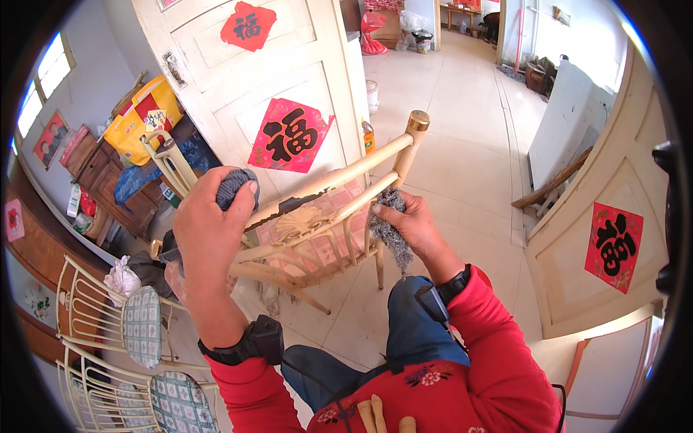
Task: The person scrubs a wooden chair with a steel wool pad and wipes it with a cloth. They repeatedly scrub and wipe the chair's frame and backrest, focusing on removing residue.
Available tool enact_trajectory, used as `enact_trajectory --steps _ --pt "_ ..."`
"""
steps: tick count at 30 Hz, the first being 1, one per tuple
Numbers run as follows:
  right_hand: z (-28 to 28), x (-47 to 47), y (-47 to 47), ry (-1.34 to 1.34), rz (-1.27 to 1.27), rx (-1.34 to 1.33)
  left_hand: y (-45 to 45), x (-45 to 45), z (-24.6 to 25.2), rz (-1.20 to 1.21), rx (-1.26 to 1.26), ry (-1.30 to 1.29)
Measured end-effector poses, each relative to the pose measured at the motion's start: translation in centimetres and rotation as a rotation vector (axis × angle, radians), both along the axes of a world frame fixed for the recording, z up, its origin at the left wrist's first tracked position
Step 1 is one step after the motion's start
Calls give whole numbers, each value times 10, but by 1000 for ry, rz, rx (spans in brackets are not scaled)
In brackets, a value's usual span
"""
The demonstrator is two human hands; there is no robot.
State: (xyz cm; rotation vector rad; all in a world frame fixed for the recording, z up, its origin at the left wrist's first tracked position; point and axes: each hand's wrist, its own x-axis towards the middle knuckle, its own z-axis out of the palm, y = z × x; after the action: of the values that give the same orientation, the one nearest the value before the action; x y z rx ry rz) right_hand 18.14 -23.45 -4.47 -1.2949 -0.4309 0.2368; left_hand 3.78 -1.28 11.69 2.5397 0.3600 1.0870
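Observation:
My left hand [208, 227] grips a dark grey ball [237, 189] with ridged strands, which looks like wound yarn. Between the thumb and fingers of my right hand [409, 219] is a fuzzy, mottled grey clump of fibre [389, 230], its loose end hanging down. Both hands are close to the backrest of a cream metal chair [352, 170]; whether either touches it I cannot tell. Dark peeling patches mark the chair's top rail, and its seat pad [346, 208] has pink checks. Dark striped fabric [172, 246] shows partly behind my left hand.
Two cream chairs [89, 303] with checked pads stand at the left. A white door [227, 86] with red paper decorations is behind the near chair. Another door [563, 281] is at the right. A wooden pole [557, 181] leans by a white appliance [568, 113]. Pale rods [373, 414] lie against my red top.

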Motion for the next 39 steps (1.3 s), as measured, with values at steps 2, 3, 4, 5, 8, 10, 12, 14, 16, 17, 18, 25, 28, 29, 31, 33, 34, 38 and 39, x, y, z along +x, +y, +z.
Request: enact_trajectory --steps 2,3,4,5,8,10,12,14,16,17,18,25,28,29,31,33,34,38,39 --pt "1 -2 -1 -37 -17 -11 -2 -1 -1 8 -19 21" --pt "2 -3 -2 -77 -46 -14 -3 -1 -1 12 3 10" --pt "1 -6 -2 -118 -88 -14 -4 -1 -3 20 1 8" --pt "1 -8 -1 -74 -90 0 -5 -1 -4 6 -14 0" --pt "-6 -14 5 -36 -137 41 -4 0 -4 -6 18 -13" --pt "-12 -14 10 -167 -231 -21 -4 0 -2 2 21 13" --pt "-18 -11 11 -250 -323 -135 -5 0 -1 1 20 16" --pt "-22 -8 7 -412 -367 -203 -7 -1 0 5 -10 35" --pt "-23 -5 2 -427 -387 -325 -9 -1 1 24 32 35" --pt "-22 -5 0 -403 -377 -384 -9 -2 1 34 19 44" --pt "-21 -5 -1 -414 -373 -417 -10 -3 1 40 30 48" --pt "-17 -6 1 -244 -247 -180 -11 -8 -4 47 53 55" --pt "-34 -4 6 -488 -404 -219 -9 -4 -3 40 75 25" --pt "-42 -4 8 -427 -419 -401 -8 -3 -2 60 80 40" --pt "-58 -2 14 -469 -460 -661 -8 -2 -1 57 71 43" --pt "-72 -6 18 -256 -368 -622 -9 -2 -2 59 79 29" --pt "-75 -7 21 -179 -340 -566 -9 -2 -1 66 48 33" --pt "-58 -4 17 -29 -208 -45 -7 -1 -3 36 18 15" --pt "-49 -1 14 -35 -138 139 -7 0 -4 50 30 24"
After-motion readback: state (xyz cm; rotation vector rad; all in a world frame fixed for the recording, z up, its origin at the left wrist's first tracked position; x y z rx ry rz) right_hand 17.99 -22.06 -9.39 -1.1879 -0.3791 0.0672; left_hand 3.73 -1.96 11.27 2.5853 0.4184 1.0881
